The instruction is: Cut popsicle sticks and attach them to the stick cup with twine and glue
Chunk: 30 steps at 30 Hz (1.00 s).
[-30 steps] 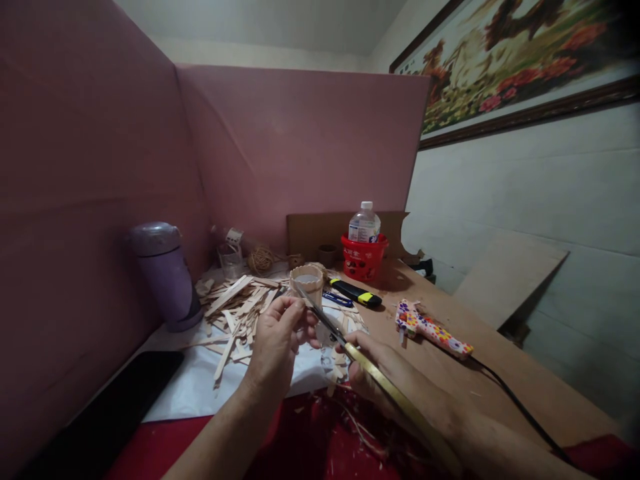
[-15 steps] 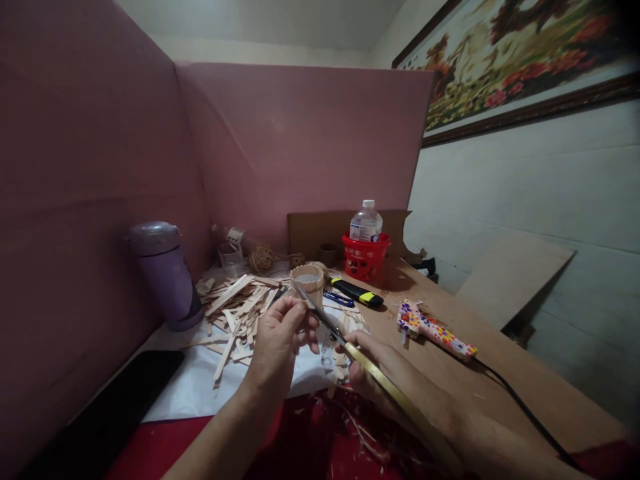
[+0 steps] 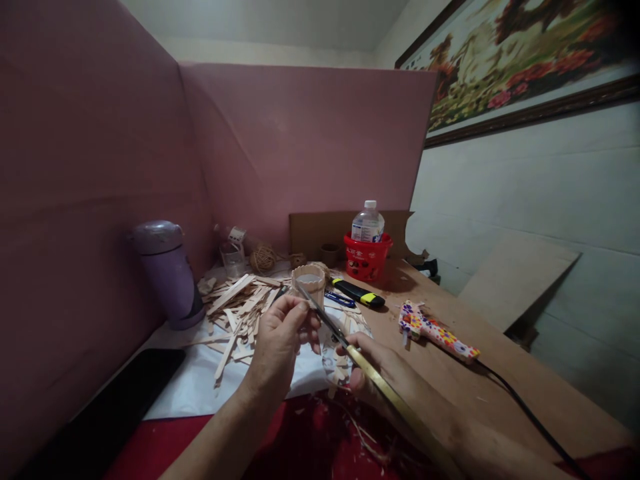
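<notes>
In the middle of the head view, my right hand (image 3: 385,373) is wrapped round the yellow handles of a pair of scissors (image 3: 330,325). Their dark blades point up and away to the left and pass close by the fingertips of my left hand (image 3: 287,327). The left fingers are pinched together; what they hold is too small and hidden to make out. Just beyond the blade tips stands a small cup covered in wooden sticks (image 3: 314,283). A pile of loose wooden craft sticks (image 3: 245,303) spreads to the left of my left hand.
A purple flask (image 3: 173,280) and a dark flat slab (image 3: 115,400) are at left. Behind stand a twine ball (image 3: 262,257) and a red bucket (image 3: 363,261) with a plastic bottle (image 3: 369,223). A yellow-black cutter (image 3: 360,293) and a flowered glue gun (image 3: 435,333) with its cord lie right.
The view has shifted slightly. The scissor blades seem drawn closer together at my left fingertips, while both hands keep almost the same place.
</notes>
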{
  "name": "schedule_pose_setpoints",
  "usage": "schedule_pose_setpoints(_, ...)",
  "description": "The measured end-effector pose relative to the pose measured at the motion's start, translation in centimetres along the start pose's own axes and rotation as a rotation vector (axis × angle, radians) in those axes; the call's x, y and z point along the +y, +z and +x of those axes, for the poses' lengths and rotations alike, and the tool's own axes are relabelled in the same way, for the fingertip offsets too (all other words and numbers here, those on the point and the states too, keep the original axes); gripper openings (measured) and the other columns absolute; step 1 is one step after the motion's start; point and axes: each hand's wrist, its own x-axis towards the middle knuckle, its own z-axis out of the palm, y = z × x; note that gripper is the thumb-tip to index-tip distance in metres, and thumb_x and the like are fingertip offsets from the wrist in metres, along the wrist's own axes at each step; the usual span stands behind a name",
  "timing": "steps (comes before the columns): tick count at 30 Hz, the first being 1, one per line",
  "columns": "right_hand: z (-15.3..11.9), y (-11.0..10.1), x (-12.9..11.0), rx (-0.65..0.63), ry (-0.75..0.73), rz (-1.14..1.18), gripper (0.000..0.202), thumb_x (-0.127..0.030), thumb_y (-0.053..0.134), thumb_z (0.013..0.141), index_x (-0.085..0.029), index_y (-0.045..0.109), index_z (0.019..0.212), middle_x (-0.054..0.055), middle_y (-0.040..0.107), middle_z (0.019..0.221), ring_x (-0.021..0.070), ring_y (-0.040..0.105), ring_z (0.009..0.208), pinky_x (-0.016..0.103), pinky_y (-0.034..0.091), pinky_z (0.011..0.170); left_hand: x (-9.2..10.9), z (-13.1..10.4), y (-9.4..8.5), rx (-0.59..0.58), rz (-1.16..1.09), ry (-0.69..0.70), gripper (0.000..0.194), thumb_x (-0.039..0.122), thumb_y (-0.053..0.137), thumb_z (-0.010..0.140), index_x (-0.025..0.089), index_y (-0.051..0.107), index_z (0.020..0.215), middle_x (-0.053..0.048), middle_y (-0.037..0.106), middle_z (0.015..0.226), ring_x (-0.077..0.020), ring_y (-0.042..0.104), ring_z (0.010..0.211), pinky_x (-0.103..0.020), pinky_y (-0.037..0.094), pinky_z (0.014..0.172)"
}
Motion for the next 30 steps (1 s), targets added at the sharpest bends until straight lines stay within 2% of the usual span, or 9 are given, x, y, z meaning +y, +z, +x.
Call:
schedule_pose_setpoints(8,-0.1,0.1,-0.6,-0.02,0.007,0.031,0.044,-0.06,0.057,0.077,-0.019,0.055,0.093,0.001,0.057,0.072,0.0165,0.053,0.068,0.025,0.042,0.057,0.0,0.1,0.1,-0.013,0.019,0.029,0.015,0.025,0.061,0.074,0.016,0.052,0.067,0.003,0.057,0.054,-0.0089,0.049,0.04,-0.02,0.042,0.036)
schedule_pose_setpoints(12,-0.1,0.5,-0.8,-0.012,0.077,0.125,0.038,-0.052,0.065,0.074,-0.019,0.053,0.09,-0.002,0.054,0.063,0.0126,0.051,0.057,0.023,0.04,0.05,0.1,0.1,0.2,-0.006,0.037,0.035,0.015,0.025,0.06,0.075,0.016,0.052,0.067,0.003,0.057,0.054,-0.0087,0.049,0.039,-0.021,0.042,0.036)
schedule_pose_setpoints(16,0.0,0.8,-1.3,-0.043,0.211,0.191,0.036,-0.048,0.066,0.073,-0.019,0.048,0.084,-0.005,0.054,0.06,0.0061,0.042,0.041,0.019,0.032,0.039,0.3,0.0,0.2,0.008,0.056,0.031,0.014,0.025,0.06,0.074,0.016,0.052,0.067,0.003,0.057,0.054,-0.0083,0.048,0.038,-0.02,0.041,0.035)
schedule_pose_setpoints(20,0.0,0.7,-1.5,-0.092,0.214,0.257,0.038,-0.048,0.067,0.072,-0.02,0.045,0.085,-0.007,0.054,0.059,0.0046,0.038,0.035,0.019,0.028,0.035,0.6,-0.1,0.3,-0.002,0.038,0.022,0.014,0.024,0.062,0.073,0.016,0.051,0.066,0.003,0.056,0.053,-0.0087,0.049,0.039,-0.02,0.042,0.035)
schedule_pose_setpoints(23,0.0,0.7,-1.4,-0.076,0.208,0.249,0.037,-0.046,0.068,0.071,-0.02,0.046,0.083,-0.007,0.053,0.059,0.0049,0.038,0.037,0.019,0.029,0.037,0.8,-0.3,0.4,-0.004,0.022,0.018,0.014,0.024,0.063,0.071,0.016,0.052,0.067,0.003,0.056,0.052,-0.0089,0.049,0.039,-0.021,0.043,0.035)
schedule_pose_setpoints(27,0.1,0.8,-1.2,-0.022,0.186,0.187,0.025,-0.031,0.07,0.072,-0.019,0.049,0.08,-0.003,0.057,0.062,0.0078,0.045,0.049,0.019,0.033,0.044,1.0,-0.3,0.5,-0.001,0.02,0.015,0.016,0.024,0.064,0.069,0.017,0.051,0.066,0.003,0.056,0.051,-0.009,0.048,0.038,-0.021,0.043,0.034)
schedule_pose_setpoints(30,0.2,0.9,-0.9,-0.001,0.175,0.138,0.02,-0.026,0.067,0.073,-0.019,0.05,0.081,-0.002,0.059,0.063,0.0093,0.048,0.053,0.02,0.035,0.047,1.0,-0.2,0.4,-0.006,0.025,0.02,0.016,0.024,0.064,0.07,0.017,0.051,0.066,0.003,0.057,0.051,-0.0094,0.048,0.038,-0.021,0.044,0.034)
